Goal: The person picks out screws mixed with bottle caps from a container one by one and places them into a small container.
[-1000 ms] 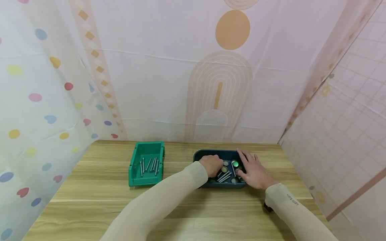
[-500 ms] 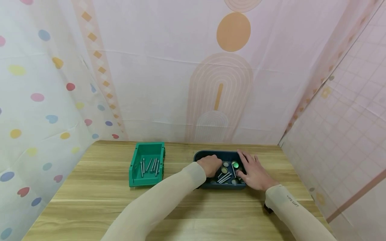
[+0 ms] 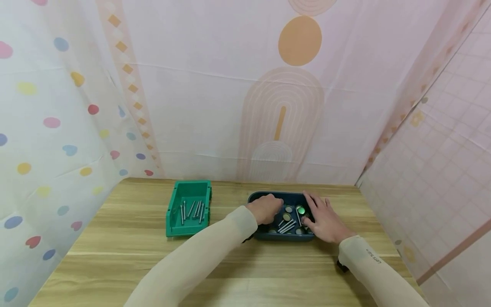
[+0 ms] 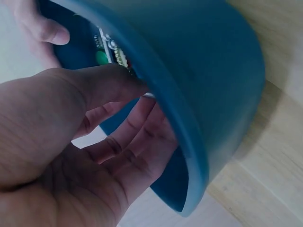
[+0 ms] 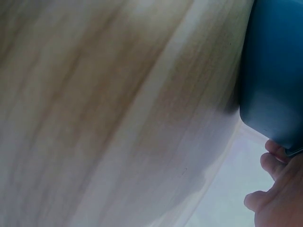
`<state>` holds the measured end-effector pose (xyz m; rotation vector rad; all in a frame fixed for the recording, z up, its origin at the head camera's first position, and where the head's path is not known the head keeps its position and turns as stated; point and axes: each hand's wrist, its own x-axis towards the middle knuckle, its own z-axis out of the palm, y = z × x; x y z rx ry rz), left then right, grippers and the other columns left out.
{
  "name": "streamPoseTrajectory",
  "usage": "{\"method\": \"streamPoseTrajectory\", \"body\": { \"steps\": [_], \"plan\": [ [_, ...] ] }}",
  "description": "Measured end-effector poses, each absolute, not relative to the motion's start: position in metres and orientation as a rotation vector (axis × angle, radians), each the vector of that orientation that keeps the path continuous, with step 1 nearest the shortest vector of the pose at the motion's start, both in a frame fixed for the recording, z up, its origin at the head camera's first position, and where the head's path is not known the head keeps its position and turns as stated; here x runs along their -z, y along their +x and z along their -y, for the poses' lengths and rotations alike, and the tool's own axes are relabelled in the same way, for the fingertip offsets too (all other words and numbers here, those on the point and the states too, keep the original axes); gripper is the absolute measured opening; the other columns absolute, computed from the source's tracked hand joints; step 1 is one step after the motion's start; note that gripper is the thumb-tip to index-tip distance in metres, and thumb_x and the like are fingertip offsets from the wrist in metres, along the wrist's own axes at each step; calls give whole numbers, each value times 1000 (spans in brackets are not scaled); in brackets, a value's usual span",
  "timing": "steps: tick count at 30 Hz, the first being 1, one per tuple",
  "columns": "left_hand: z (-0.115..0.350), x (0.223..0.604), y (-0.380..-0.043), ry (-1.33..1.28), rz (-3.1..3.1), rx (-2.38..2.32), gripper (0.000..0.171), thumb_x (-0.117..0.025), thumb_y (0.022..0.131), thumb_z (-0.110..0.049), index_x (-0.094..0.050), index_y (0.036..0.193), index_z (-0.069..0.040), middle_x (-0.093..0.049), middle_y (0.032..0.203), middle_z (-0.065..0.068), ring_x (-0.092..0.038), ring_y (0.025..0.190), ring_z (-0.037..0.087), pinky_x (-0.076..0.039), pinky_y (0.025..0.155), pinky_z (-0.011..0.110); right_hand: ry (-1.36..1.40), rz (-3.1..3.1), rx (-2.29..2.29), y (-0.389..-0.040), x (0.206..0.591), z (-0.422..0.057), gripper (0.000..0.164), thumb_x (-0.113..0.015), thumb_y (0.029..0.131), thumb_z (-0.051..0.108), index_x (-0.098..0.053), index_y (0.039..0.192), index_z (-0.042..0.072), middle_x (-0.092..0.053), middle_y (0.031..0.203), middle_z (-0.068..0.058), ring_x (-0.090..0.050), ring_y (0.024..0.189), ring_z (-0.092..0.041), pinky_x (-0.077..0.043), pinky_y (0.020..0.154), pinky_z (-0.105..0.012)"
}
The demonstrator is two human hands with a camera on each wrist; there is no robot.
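A dark blue bin [image 3: 291, 237] holds long silvery bolts [image 3: 287, 226], round crimped bottle caps [image 3: 286, 217] and a green cap [image 3: 301, 210]. My left hand [image 3: 264, 209] reaches into its left part, fingers curled. In the left wrist view the thumb and fingers close round a small silvery metal piece [image 4: 149, 95], mostly hidden behind the rim. My right hand [image 3: 326, 219] grips the bin's right wall, thumb inside and fingers outside. Its fingers [image 5: 273, 165] show below the bin's wall [image 5: 274, 80] in the right wrist view.
A green open-front bin [image 3: 184, 231] stands to the left on the wooden table [image 3: 268, 273], with several silvery bolts [image 3: 191, 209] lying in it. Patterned cloth [image 3: 199, 106] hangs behind the table and along both sides.
My left hand has shifted slightly left inside the blue bin, showing more of the bolts beside it. The right hand stays on the bin's wall. The view has turned slightly.
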<state>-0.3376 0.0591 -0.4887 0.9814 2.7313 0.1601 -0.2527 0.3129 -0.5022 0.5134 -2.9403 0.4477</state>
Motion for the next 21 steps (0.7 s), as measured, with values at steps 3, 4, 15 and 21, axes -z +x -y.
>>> {"method": "streamPoseTrajectory", "body": {
  "steps": [3,4,15,21],
  "plan": [
    [-56,491,-339,991,-2752,-207,29,-81,109,-7,-75,134,-21,-78,124,-1,-75,105,13,-65,89,32,512,2948,-455,-252,501,-312,86,-66,116,34,-24,185,5,-37,185,-30,-43,169,-54,-19,138,-86],
    [-54,490,-338,990,-2755,-226,31,-81,108,-6,-75,134,-22,-78,125,-1,-75,106,14,-65,90,32,513,2949,-462,-252,501,-312,86,-66,117,34,-23,186,5,-37,185,-30,-43,169,-55,-19,138,-86],
    [-26,420,-285,956,-2777,-408,28,-75,111,-3,-73,138,-10,-77,132,10,-72,115,22,-65,97,37,516,2948,-473,-251,503,-312,86,-67,116,33,-24,185,4,-37,185,-30,-43,169,-55,-20,137,-86],
    [-17,423,-287,1026,-2800,-504,27,-78,107,0,-73,133,-7,-80,130,12,-75,115,23,-67,101,39,519,2941,-447,-250,503,-312,85,-66,116,32,-24,185,4,-38,184,-30,-44,168,-55,-21,137,-85]
  ]
}}
